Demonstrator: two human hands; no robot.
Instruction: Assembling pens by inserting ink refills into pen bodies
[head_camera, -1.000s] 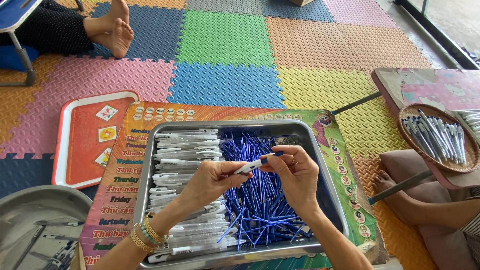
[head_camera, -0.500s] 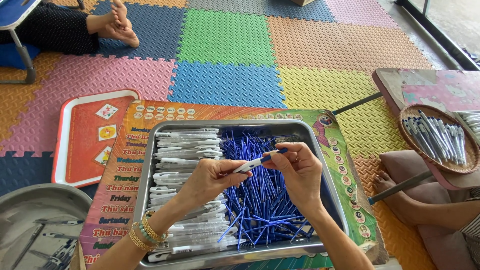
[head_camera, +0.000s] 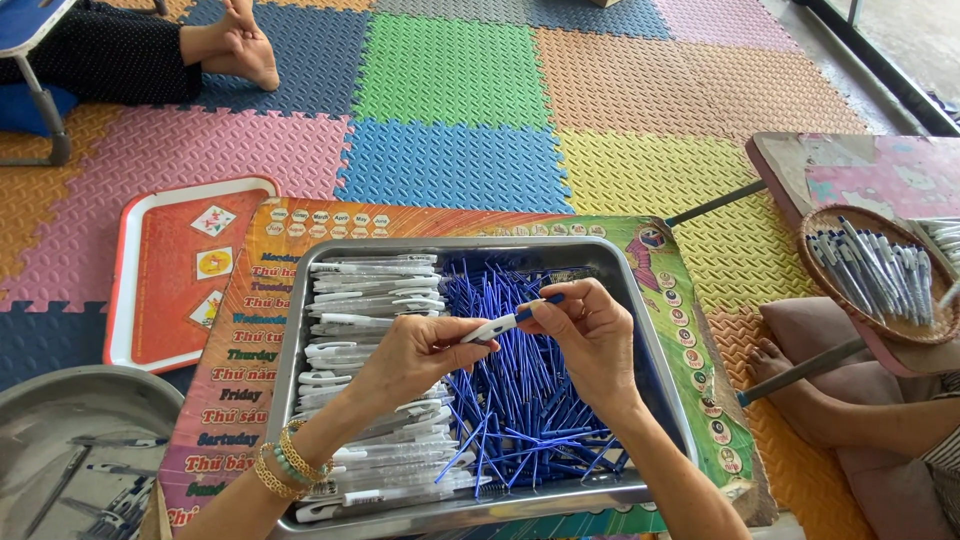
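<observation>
Person sits on the floor over a steel tray set on a colourful printed low table. Left hand pinches a white pen barrel between thumb and fingertips, fingers closed narrow round it, other fingers curled. Right hand pinches a blue refill at its tip, fingers narrow, pinched tight on it. Refill's end meets the barrel's open end; cannot tell how far in it sits. Both are held in the air just above the tray's middle.

Inside the tray: white barrels stacked in rows on the left side, loose blue refills heaped on the right side. The two piles touch in the middle. Gold and green bangles on the left wrist.

Red tray with picture cards lies on the foam mat, left of the table. Round grey metal bowl at bottom left, a few pens in it. At right, a wicker basket of assembled white-and-blue pens sits on another low table; another person's foot under it. A second person's bare feet top left.
</observation>
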